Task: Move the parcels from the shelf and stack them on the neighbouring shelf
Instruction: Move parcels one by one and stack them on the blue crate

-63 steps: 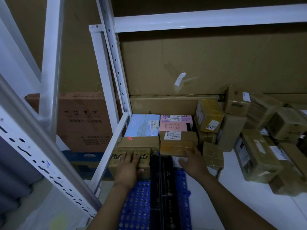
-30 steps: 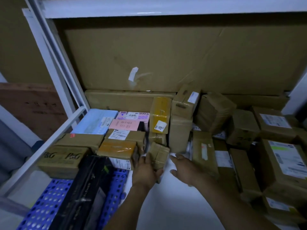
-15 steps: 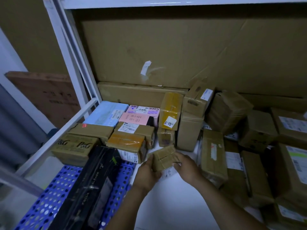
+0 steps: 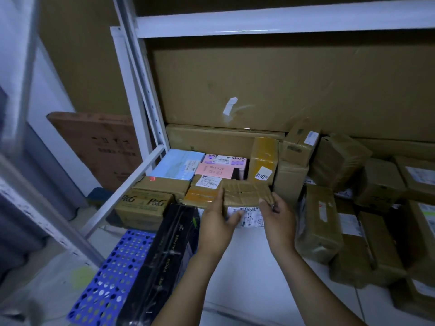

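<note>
Head view looks down on a small brown cardboard parcel bound in clear tape (image 4: 247,192), with a white shipping label on its near face. I hold it between both hands just above the white shelf board (image 4: 247,278). My left hand (image 4: 217,224) grips its left end, thumb up the side and fingers (image 4: 235,217) curled under the label. My right hand (image 4: 279,220) pinches the right end. The parcel hangs at the edge of the tidy rows on the left, close over an orange-brown taped parcel (image 4: 200,197). A jumbled heap of brown parcels (image 4: 320,222) lies off to the right. I judge this to be the carrying step: picked up, not yet placed. Next I need a flat spot on the neat rows, then to square the parcel to its neighbours and lower it level so nothing beneath tips.
</note>
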